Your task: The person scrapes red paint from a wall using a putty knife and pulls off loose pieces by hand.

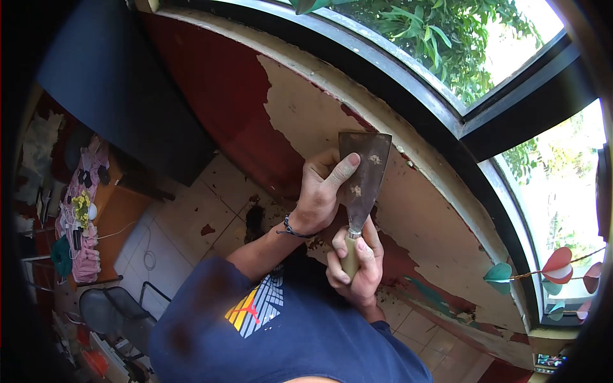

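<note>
A broad scraper with a dull, stained metal blade is held up in front of the wall, blade upward. My right hand is wrapped round its pale handle. Against the blade's left side, my left hand lays its thumb on the flat face, with the fingers bent behind and partly hidden. Pale flecks stick to the blade. Behind it, the wall shows bare beige patches where the red paint is gone.
A window frame and its ledge curve along the wall top. Paint flakes lie on the tiled floor. To the left stand a chair and a cluttered table. A paper-leaf garland hangs at the right.
</note>
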The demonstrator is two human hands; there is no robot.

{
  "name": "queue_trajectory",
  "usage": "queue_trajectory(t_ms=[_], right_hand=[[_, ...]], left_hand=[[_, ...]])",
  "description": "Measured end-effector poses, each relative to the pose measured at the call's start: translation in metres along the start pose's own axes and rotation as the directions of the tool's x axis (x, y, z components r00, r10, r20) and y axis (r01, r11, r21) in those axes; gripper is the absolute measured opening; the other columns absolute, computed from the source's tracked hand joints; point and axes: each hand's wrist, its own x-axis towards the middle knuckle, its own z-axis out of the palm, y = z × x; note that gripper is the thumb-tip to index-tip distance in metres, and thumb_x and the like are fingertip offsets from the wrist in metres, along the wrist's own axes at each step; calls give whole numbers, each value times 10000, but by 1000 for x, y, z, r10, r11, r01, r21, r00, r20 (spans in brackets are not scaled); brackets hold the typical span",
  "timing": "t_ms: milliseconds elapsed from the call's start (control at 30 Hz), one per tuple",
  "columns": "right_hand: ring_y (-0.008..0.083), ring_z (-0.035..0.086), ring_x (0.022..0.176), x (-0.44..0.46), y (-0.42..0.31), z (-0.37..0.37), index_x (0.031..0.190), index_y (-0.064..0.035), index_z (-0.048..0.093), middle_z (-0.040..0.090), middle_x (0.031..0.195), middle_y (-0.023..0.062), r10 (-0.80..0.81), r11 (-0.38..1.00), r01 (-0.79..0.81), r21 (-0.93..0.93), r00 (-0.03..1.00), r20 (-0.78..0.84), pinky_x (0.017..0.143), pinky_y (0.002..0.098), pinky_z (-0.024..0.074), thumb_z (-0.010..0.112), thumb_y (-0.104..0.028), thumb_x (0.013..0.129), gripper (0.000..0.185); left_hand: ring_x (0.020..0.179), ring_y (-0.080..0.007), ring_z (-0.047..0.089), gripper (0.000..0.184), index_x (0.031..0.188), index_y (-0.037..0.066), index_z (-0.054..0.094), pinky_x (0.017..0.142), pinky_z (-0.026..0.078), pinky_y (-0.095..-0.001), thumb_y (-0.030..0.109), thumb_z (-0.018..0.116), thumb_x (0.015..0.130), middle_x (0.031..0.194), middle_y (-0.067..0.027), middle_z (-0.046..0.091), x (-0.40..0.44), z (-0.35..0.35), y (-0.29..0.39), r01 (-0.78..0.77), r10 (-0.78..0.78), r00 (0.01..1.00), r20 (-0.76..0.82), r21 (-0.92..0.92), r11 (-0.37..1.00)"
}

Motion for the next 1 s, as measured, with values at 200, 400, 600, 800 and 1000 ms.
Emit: queue_trajectory(t_ms=[200, 400, 600, 800, 1000], right_hand=[[79, 352, 393, -4, -5, -18, 1396, -97, 218, 423, 771, 78, -29, 999, 30, -44, 999, 24, 318, 191, 301, 379, -174, 928, 502], [85, 383, 430, -8, -2, -15, 1396, -88, 246, 447, 791, 87, -34, 999, 34, 38, 999, 6, 368, 192, 325, 398, -136, 930, 493], [82, 385, 427, 0, -14, -19, 1382, -68, 279, 455, 775, 83, -32, 997, 34, -73, 999, 35, 361, 187, 304, 397, -125, 930, 471], [86, 380, 418, -9, -9, -18, 1372, -39, 288, 457, 773, 86, -22, 997, 21, -68, 1000, -15, 358, 193, 299, 408, -152, 921, 480], [85, 381, 418, 5, -14, -15, 1373, -40, 287, 459, 774, 87, 16, 999, -15, -49, 1000, 20, 362, 190, 304, 407, -149, 921, 480]], left_hand=[[704, -66, 553, 174, 872, 17, 560, 611, 448, -205, 189, 551, 896, 797, -28, 600, 2, -9, -9, 20, -22, 998, 66, 31, 999], [678, -61, 556, 167, 848, 27, 558, 597, 460, -209, 186, 551, 898, 777, -24, 603, -4, 2, 3, 71, -69, 997, 32, -46, 996], [680, -68, 562, 186, 887, 11, 559, 606, 470, -212, 195, 540, 904, 787, -29, 605, 3, 6, -3, 9, -7, 1000, 24, -65, 998], [681, -63, 550, 201, 878, 14, 562, 604, 454, -205, 214, 545, 903, 788, -22, 596, -4, -3, -3, 59, -64, 996, 57, 87, 994], [679, -60, 547, 204, 885, 13, 564, 600, 450, -205, 215, 540, 905, 783, -19, 596, 4, 4, 4, -3, 3, 1000, 11, -32, 999]])
